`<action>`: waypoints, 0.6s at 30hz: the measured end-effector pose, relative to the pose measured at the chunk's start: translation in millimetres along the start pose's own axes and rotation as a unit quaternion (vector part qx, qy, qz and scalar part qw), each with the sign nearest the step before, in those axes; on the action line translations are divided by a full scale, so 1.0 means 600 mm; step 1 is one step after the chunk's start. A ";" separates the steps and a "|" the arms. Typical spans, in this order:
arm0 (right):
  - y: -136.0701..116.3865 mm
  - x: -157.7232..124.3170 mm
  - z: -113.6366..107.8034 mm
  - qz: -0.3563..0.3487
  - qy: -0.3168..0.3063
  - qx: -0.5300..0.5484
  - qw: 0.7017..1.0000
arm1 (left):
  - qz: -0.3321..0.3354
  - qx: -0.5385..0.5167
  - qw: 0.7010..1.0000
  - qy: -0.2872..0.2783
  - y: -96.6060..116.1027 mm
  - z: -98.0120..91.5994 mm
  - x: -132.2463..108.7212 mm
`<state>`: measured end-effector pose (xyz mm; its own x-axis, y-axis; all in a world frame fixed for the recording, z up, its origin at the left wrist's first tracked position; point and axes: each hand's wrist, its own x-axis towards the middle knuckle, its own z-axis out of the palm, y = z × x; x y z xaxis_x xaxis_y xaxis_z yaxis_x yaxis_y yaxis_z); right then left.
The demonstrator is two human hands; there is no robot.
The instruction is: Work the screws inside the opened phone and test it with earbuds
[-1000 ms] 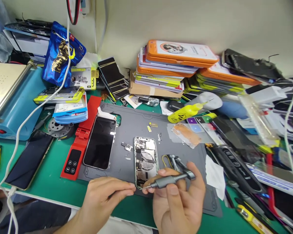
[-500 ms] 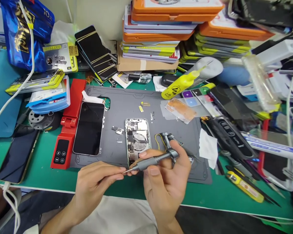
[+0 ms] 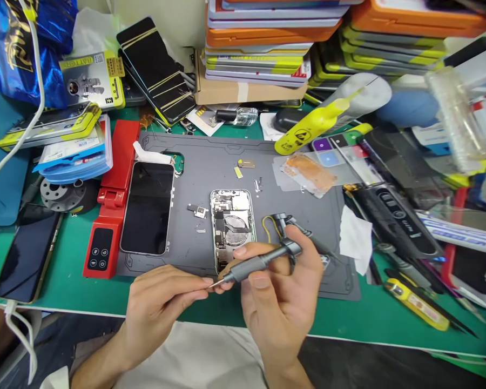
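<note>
My right hand [image 3: 281, 292] is closed around a grey precision screwdriver [image 3: 253, 265], its tip pointing left. The fingertips of my left hand [image 3: 168, 302] pinch the thin metal tip; whether anything small sits between them is hidden. Just beyond the hands lies an opened phone body [image 3: 233, 216] with bare inner parts, its lower end partly covered by my fingers. A black phone screen [image 3: 149, 208] rests to its left. Small loose parts [image 3: 198, 210] lie between the two on the grey work mat [image 3: 194, 162].
A red hinged device [image 3: 105, 227] stands at the mat's left edge. Right of the phone body are another dark tool [image 3: 308, 232] and a white tissue [image 3: 355, 240]. A yellow bottle [image 3: 308, 129] lies behind. Boxes [image 3: 251, 86] are stacked at the back, and a yellow cutter [image 3: 417, 302] lies right.
The camera view has shifted slightly, so the table appears a little higher and spread outward. My hands keep the same hold on the screwdriver.
</note>
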<state>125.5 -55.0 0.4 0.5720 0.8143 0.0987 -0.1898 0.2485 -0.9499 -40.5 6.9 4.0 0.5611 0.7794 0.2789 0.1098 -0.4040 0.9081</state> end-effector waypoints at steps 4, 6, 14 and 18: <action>-0.002 0.002 0.002 0.008 -0.009 0.017 1.000 | 0.004 -0.013 1.000 0.008 0.000 0.002 0.001; -0.002 0.002 0.003 0.008 -0.011 0.019 1.000 | 0.006 -0.018 1.000 0.010 -0.001 0.002 0.002; -0.007 0.006 0.003 0.033 -0.020 0.034 0.999 | 0.012 -0.026 1.000 0.001 -0.002 0.001 0.000; -0.008 0.006 0.004 0.042 -0.021 0.035 0.998 | 0.021 -0.020 1.000 0.002 0.000 0.001 0.001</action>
<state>126.5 -52.1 6.0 0.5189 0.8542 0.0335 -0.2908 0.2133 -0.9327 -39.5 6.9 4.0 0.5607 0.7643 0.3185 0.0526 -0.4167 0.9075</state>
